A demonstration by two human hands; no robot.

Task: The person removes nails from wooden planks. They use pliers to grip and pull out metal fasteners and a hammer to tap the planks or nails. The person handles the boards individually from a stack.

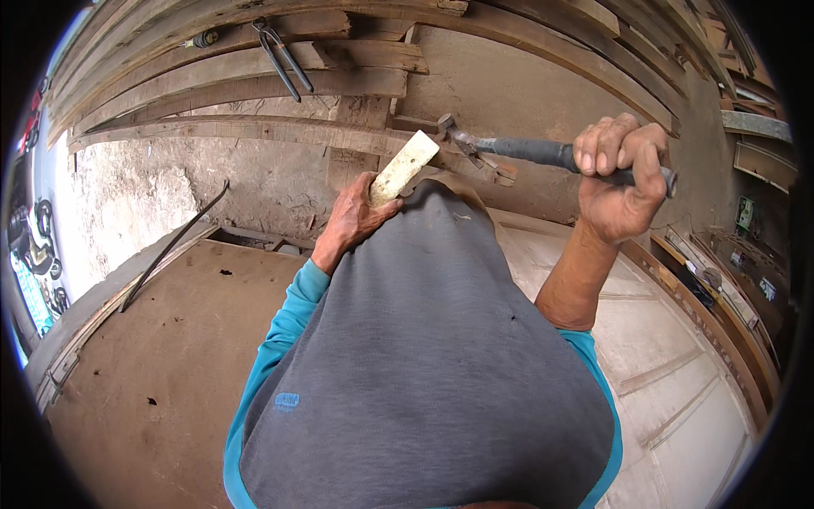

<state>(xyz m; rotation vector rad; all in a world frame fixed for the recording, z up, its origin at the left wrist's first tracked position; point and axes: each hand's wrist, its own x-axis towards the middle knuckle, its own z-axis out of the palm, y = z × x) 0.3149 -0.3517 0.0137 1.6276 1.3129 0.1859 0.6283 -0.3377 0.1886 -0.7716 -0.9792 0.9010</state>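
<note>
My left hand [352,216] is wrapped round a short pale wood block [405,170], whose far end points up and to the right. My right hand [623,174], raised on the right, grips a claw hammer [526,151] by its dark handle. The hammer lies nearly level, its metal head pointing left, beyond the block's upper end. In this view the head and the block look apart. Part of the block's lower end is hidden by my left fingers. Below both hands, my grey shirt front fills the middle.
Long wooden planks [246,131] are stacked along the wall ahead, with pincers [281,59] and a screwdriver [201,40] on them. A brown board [170,356] lies left, with a thin dark bar [174,246] across its edge. A panelled door [661,365] is at right.
</note>
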